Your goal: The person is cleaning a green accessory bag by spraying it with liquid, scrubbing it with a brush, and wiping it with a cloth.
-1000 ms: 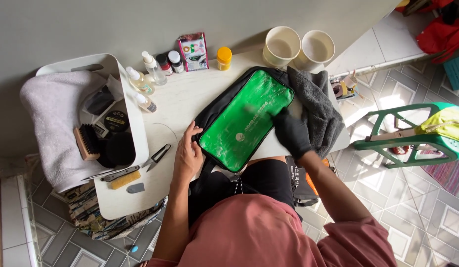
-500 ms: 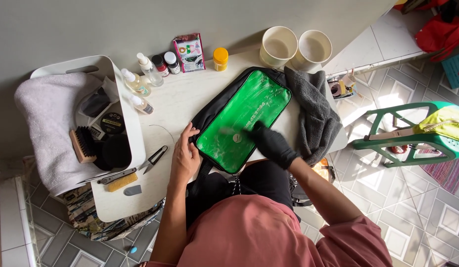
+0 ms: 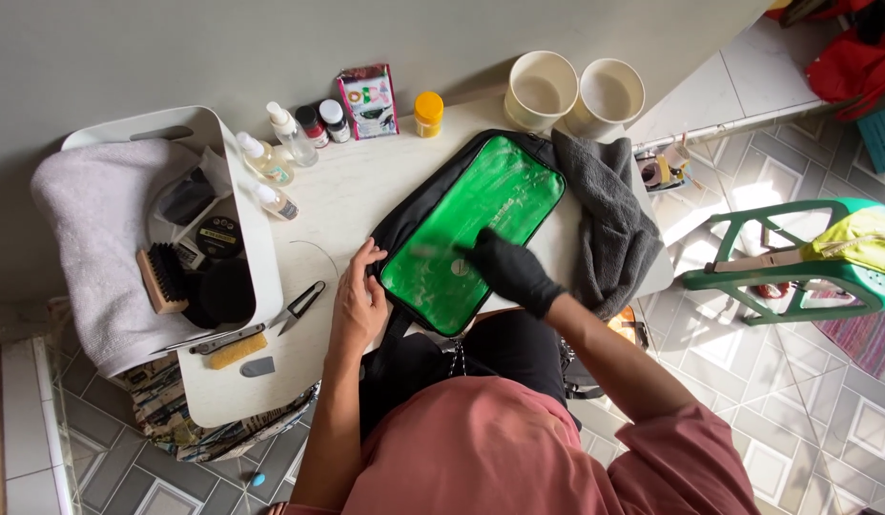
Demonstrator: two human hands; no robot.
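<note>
Worktop [image 3: 366,191]: we see a pale worktop set against a grey wall, carrying everything we are handling.
Towel [image 3: 85,238]: a folded light towel lies in the white bin [image 3: 257,238] at our left.
Bag [image 3: 471,234]: we see a black bag with a shiny green panel lying flat near the worktop's middle, right in front of us. Its long axis runs on a diagonal, from low-left near our body up to the right toward the two cups.
Cloth [image 3: 609,224]: a grey cloth is draped just beside the bag's right edge, touching it.
Cups [image 3: 541,89]: two cream cups stand side by side past the bag's far corner.
Right hand [image 3: 509,270]: in a black glove, it rests flat on the green panel, fingers pointing left across it; the grip is spread and pinches nothing. This hand is the one on the panel itself.
Left hand [image 3: 359,300]: bare, its fingers are spread and pressed on the bag's lower-left edge, holding nothing.
Brush [image 3: 161,278]: a wooden brush sits in the bin, well apart from both hands.
Scissors [image 3: 298,307]: small scissors lie just left of our left hand.
Bottles [image 3: 290,133]: small spray bottles and jars line the wall side.
</note>
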